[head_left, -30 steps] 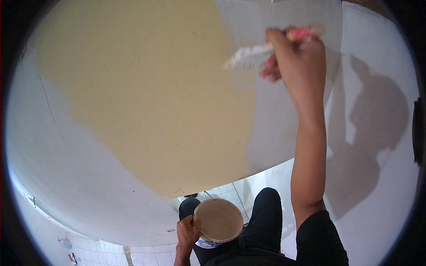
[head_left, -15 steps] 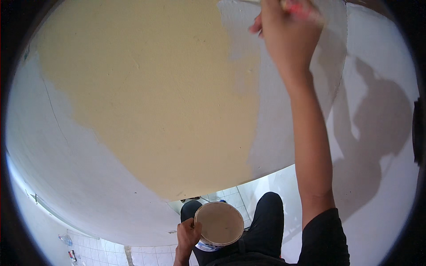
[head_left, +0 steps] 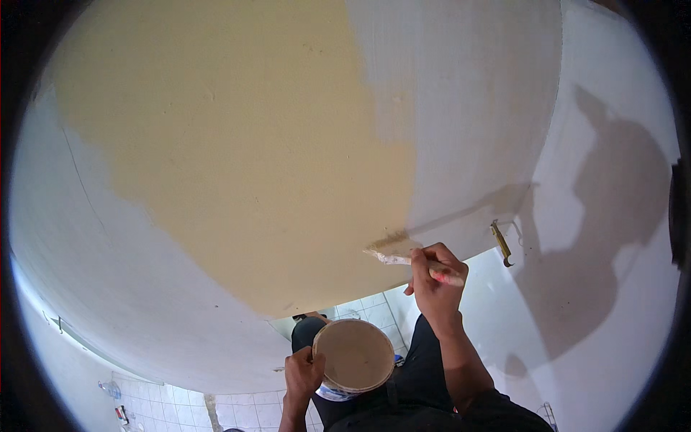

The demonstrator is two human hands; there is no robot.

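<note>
My right hand (head_left: 437, 288) is closed around the handle of a paintbrush (head_left: 392, 257), whose bristle end points left, in front of the lower right part of the wall. Whether the bristles touch the wall I cannot tell. Below and to the left, my left hand (head_left: 303, 373) grips the rim of a round bucket (head_left: 353, 323) in front of my body. Pale, whitish-grey paint (head_left: 356, 356) lies inside it. The wall carries a large yellow area (head_left: 273, 158) with light grey-white coating (head_left: 475, 108) to its right and along its left and lower left.
A brass-coloured metal latch (head_left: 502, 245) sits near the wall's lower right edge. The adjoining white wall (head_left: 604, 288) bears my shadow. White floor tiles (head_left: 371, 309) show below, and a clear plastic bottle (head_left: 109, 389) stands at the far lower left.
My right hand has come down from the top of the wall with the brush, to just above the bucket's right side. The latch is now uncovered. My left hand and bucket stay nearly in place.
</note>
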